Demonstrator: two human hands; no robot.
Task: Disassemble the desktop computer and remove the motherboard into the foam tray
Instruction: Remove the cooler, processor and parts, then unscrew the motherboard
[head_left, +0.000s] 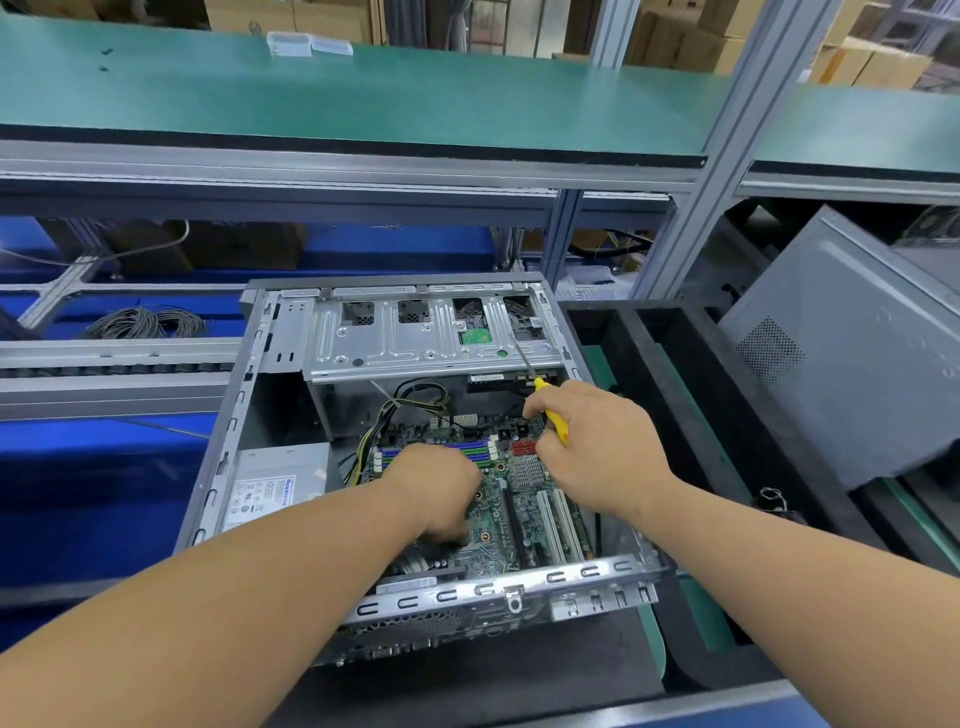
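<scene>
The case (291, 332) lay open on its side on the counter (519, 675), its side panel off, with the motherboard (511, 512) still seated flat in the bottom of it. Both bare hands reached down into the case over the board. The left hand (436, 488) was curled downward near the board's middle, just below the blue and green memory slots (467, 449); its fingers (452, 535) pressed down against the board, though what they gripped, if anything, was hidden under the hand. The right hand (597, 447) was closed around a yellow-handled screwdriver (553, 415), held loosely along the palm with the thin metal shaft pointing up and away toward the drive cage (426, 338), its tip well clear of the board. The right fingers (545, 447) reached toward the red connectors (523, 447) at the board's upper right, just above a small heatsink (527, 473). The power supply (275, 483) sat in the case to the left of the board, with yellow and black cables (384, 415) running from it toward the board's upper edge. To the right of the case lay the black foam tray (670, 364), its long slots holding no board. A grey panel (857, 353) leaned tilted beyond the tray.
</scene>
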